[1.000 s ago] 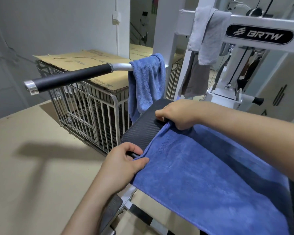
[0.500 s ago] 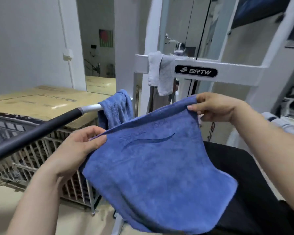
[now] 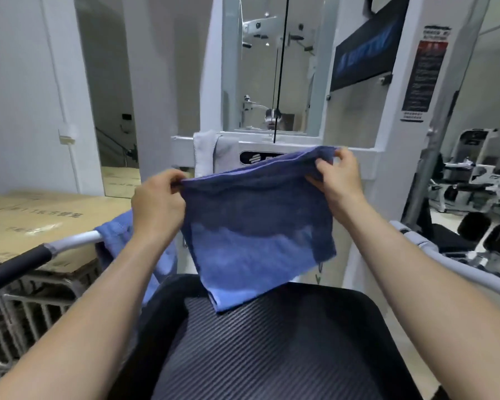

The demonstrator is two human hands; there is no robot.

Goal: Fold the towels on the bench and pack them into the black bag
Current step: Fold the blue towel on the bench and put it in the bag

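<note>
Lifted higher than half a second ago, the blue towel [image 3: 257, 232] now hangs in front of the white machine frame [image 3: 355, 157], and the two hands holding it have drawn closer together. Below it the black bench pad [image 3: 272, 347] fills the foreground. The towel's lowest corner overlaps the pad's far edge, though contact cannot be told.

Both bare forearms reach forward and up from the lower corners of the view. The left hand [image 3: 156, 203] shows its back, fingers curled over and pinching the towel's upper left corner. The right hand [image 3: 339, 180] sits a little higher, thumb and curled fingers pinching the upper right corner.

A second blue towel [image 3: 113, 235] drapes over the bar [image 3: 70, 243] behind the left wrist. A grey towel [image 3: 204, 157] hangs on the frame's crossbeam.
</note>
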